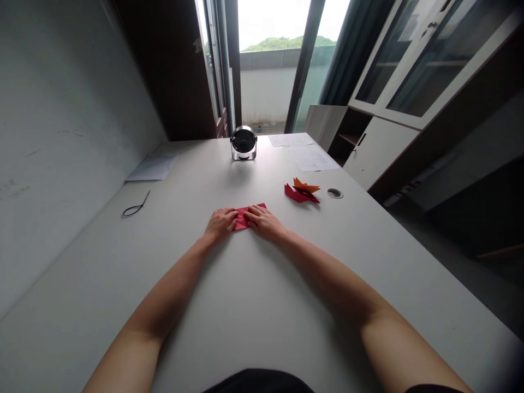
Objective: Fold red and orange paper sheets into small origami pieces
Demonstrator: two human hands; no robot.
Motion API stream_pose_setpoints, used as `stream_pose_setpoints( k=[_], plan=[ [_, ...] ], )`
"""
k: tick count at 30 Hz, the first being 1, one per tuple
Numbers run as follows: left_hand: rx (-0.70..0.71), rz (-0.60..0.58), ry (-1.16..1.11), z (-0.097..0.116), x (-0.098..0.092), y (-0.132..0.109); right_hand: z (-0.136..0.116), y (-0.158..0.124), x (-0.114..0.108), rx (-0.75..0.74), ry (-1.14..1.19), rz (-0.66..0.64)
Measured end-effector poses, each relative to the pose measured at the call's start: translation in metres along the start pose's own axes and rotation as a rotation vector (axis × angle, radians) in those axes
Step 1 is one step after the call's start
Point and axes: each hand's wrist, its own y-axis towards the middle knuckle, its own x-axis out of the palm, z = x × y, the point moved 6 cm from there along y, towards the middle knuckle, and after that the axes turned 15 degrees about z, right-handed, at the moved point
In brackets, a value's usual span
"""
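A folded piece of red paper [243,218] lies on the white table in front of me, with crease lines across it. My left hand [222,222] grips its left end, fingers curled together on the paper. From the other side my right hand [264,221] has its fingers bent over the paper's right part and presses it to the tabletop. The two hands are close together, and a strip of red shows between them. Their fingers hide both ends of the paper in part. What lies under the fingertips is hidden.
To the right sit a red folded-paper figure [301,195] and an orange one [308,186], touching, near a round cable hole [334,193]. A round black-and-silver device [243,143] stands at the back. Paper sheets [313,158] lie far right, a looped black cable tie [133,210] left.
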Motion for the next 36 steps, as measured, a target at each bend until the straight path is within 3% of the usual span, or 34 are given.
stream_pose_setpoints(
  k=[6, 10, 13, 17, 23, 26, 30, 36],
  plan=[
    [0.009, -0.101, 0.005, 0.004, 0.012, -0.003, -0.002, 0.002, -0.013, 0.105, -0.115, 0.055],
    [0.043, -0.135, -0.045, 0.002, 0.013, -0.002, -0.008, 0.000, -0.003, -0.001, -0.064, -0.001],
    [-0.041, -0.079, 0.003, -0.011, 0.009, 0.000, -0.001, -0.002, 0.009, 0.013, -0.020, -0.079],
    [-0.148, -0.055, 0.038, -0.025, 0.008, -0.002, 0.016, -0.003, 0.013, 0.119, -0.044, -0.078],
    [-0.042, -0.144, 0.023, -0.015, 0.024, -0.007, 0.017, -0.003, 0.008, 0.128, -0.073, -0.066],
    [-0.075, -0.183, 0.038, -0.015, 0.029, -0.008, 0.005, -0.001, 0.005, 0.068, -0.075, -0.035],
    [-0.121, -0.222, 0.115, -0.018, 0.029, -0.008, -0.002, -0.001, 0.009, 0.068, -0.066, -0.153],
    [-0.234, -0.214, 0.218, -0.025, 0.021, -0.008, 0.020, 0.000, 0.008, 0.216, -0.140, -0.220]
  ],
)
